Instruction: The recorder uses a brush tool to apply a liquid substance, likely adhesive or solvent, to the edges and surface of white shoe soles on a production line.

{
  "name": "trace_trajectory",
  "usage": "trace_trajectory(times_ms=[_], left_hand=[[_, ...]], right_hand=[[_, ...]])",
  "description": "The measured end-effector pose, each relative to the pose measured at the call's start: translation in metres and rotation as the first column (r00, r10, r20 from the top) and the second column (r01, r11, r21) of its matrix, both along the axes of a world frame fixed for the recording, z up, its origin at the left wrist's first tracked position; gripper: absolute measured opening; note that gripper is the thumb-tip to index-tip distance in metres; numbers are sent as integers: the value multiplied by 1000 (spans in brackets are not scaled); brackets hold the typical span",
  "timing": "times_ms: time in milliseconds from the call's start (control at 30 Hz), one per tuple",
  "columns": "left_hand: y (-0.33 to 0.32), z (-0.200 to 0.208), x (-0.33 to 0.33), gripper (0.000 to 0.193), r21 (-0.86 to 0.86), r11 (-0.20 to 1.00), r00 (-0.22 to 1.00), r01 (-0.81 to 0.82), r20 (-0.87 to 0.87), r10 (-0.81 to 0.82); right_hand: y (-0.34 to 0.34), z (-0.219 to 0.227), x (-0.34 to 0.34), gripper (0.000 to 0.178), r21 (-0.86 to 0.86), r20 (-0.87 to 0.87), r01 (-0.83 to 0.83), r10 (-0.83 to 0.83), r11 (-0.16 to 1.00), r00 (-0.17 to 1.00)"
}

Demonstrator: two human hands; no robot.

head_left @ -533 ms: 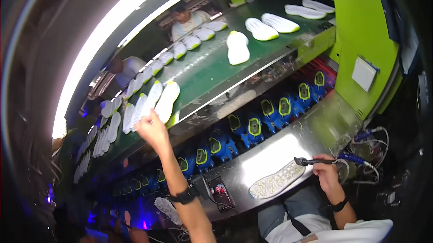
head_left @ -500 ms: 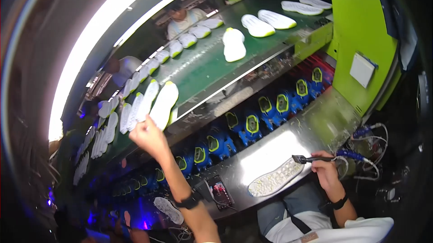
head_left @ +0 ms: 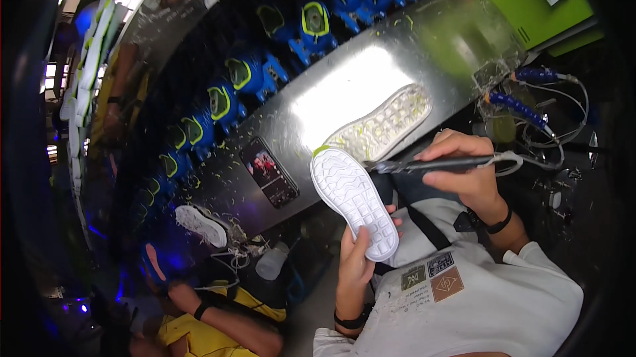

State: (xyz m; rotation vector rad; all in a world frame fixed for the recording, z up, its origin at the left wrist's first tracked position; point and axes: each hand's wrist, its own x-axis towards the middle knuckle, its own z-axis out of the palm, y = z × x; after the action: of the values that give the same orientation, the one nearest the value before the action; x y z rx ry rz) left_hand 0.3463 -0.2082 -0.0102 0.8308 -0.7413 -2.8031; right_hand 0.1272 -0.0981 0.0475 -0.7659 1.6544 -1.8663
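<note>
My left hand (head_left: 356, 256) grips the heel end of a white shoe sole (head_left: 352, 192), its thumb across the grooved tread. The sole stands tilted in front of my body, with a yellow-green patch at its far tip. Between the fingers and thumb of my right hand (head_left: 472, 170) is a black pen-like corded tool (head_left: 440, 164). The tool's narrow end lies at the sole's right edge; whether it touches cannot be made out. Just beyond, a second sole (head_left: 391, 121) rests on the metal bench (head_left: 318, 88), its honeycombed side up and strewn with yellow-green scraps.
Blue shoe-shaped pieces with yellow-green collars (head_left: 315, 25) line the bench's far side. A phone (head_left: 270, 171) and another white sole (head_left: 201, 226) lie to the left. Blue jointed hoses (head_left: 523, 109) and cords are at right. A co-worker's yellow-clothed arm (head_left: 228, 324) is at lower left.
My view has tipped downward. My left hand has come back from the green conveyor with a white sole. The tool in my right hand has moved from the bench sole to the held sole's edge.
</note>
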Motion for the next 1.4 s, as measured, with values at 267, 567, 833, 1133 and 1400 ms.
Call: trace_trajectory(times_ms=[267,567,833,1133,1400], left_hand=[[14,14,11,59,-100,853,840,-512,150,522],[-19,20,-35,62,142,920,867,-366,-306,393],[-55,49,-54,58,269,959,992,-90,-58,109],[-96,74,10,56,-598,793,969,-116,109,223],[-44,-3,-10,65,527,781,820,-334,-247,517]], right_hand=[[-61,-2,60,26,-109,-611,-361,224,926,759],[-32,9,63,22,-163,-313,-442,379,882,871],[-19,20,25,27,-131,-141,-561,545,817,827],[-28,-10,30,22,-472,-356,-733,654,490,667],[-51,13,25,29,-38,-398,-173,144,984,906]])
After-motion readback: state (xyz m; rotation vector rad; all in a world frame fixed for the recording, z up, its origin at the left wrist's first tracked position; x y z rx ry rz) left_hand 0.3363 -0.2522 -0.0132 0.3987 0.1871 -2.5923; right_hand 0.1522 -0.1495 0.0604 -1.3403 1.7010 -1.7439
